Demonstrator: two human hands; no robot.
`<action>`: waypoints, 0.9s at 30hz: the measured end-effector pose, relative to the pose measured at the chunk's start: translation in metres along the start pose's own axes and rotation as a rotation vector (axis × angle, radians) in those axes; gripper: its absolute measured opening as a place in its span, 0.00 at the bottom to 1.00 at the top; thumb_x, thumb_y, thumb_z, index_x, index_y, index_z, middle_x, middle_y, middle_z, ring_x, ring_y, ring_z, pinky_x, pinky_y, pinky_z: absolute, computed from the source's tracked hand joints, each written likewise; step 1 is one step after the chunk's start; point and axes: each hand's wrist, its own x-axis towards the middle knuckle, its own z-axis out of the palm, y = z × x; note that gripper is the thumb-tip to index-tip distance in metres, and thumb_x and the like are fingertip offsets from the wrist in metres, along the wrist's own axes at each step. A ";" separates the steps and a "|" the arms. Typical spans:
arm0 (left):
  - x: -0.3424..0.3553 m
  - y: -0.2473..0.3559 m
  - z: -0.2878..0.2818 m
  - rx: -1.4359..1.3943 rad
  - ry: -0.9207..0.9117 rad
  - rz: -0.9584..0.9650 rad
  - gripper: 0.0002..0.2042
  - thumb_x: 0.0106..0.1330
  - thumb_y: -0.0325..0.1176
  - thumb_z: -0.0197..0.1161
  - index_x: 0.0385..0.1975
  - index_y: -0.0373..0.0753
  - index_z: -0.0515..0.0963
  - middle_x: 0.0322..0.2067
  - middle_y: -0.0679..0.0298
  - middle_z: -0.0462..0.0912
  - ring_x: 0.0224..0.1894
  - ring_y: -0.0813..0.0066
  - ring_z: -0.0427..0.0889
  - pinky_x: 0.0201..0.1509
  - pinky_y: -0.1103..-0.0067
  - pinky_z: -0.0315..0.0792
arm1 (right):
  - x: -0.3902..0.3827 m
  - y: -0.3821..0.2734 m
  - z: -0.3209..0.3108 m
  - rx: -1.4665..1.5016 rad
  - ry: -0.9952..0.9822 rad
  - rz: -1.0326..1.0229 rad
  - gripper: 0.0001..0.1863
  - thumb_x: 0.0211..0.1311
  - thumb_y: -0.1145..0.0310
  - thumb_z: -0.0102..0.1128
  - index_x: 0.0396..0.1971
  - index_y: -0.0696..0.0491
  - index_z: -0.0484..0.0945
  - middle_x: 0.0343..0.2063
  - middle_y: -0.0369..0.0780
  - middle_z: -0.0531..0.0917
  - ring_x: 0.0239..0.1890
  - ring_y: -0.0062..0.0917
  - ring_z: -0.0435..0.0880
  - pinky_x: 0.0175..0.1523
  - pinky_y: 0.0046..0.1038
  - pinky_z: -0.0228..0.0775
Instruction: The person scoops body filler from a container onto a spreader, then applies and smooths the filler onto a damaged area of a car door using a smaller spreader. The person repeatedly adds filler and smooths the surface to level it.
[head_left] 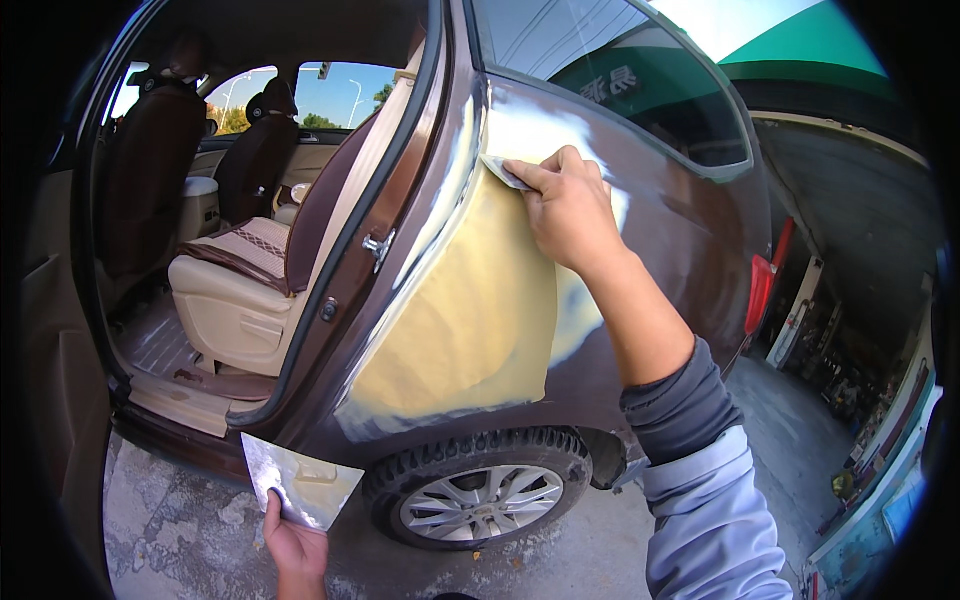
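Observation:
My right hand (572, 208) grips a thin, flat filler spreader (507, 173) and presses its edge to the upper part of a yellowish body filler patch (460, 310). This patch covers the rear quarter panel of a brown car (680, 250), with whitish sanded areas around its edges. Low on the left, my left hand (294, 545) holds a flat metallic mixing plate (300, 482) by its lower edge, thumb on top. Some yellowish filler lies on the plate. The fingers under the plate are hidden.
Left of the patch, the open rear doorway shows a beige seat (235, 300) and a door striker (379, 250). Below the patch is the rear wheel (480, 500). A red tail light (760, 293) sits at the right, with a cluttered garage (850, 400) beyond.

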 end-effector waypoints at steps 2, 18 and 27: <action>-0.001 0.000 -0.001 0.004 0.000 -0.002 0.25 0.85 0.43 0.54 0.74 0.36 0.69 0.72 0.56 0.76 0.73 0.55 0.75 0.80 0.57 0.66 | -0.004 -0.002 0.000 -0.015 0.006 -0.021 0.22 0.66 0.75 0.66 0.57 0.39 0.92 0.44 0.40 0.81 0.51 0.40 0.79 0.59 0.39 0.71; -0.003 -0.003 0.002 0.004 0.028 0.007 0.25 0.85 0.43 0.54 0.73 0.35 0.69 0.71 0.56 0.78 0.71 0.55 0.78 0.78 0.56 0.68 | -0.056 -0.004 0.000 -0.040 -0.019 -0.192 0.26 0.60 0.79 0.68 0.56 0.39 0.92 0.45 0.39 0.79 0.51 0.39 0.76 0.62 0.40 0.67; -0.004 -0.004 0.001 0.011 0.017 0.008 0.25 0.85 0.43 0.54 0.74 0.35 0.69 0.72 0.56 0.76 0.72 0.55 0.77 0.79 0.55 0.67 | -0.101 -0.009 0.002 -0.035 -0.086 -0.224 0.30 0.54 0.79 0.72 0.59 0.39 0.91 0.48 0.42 0.79 0.55 0.42 0.75 0.68 0.42 0.65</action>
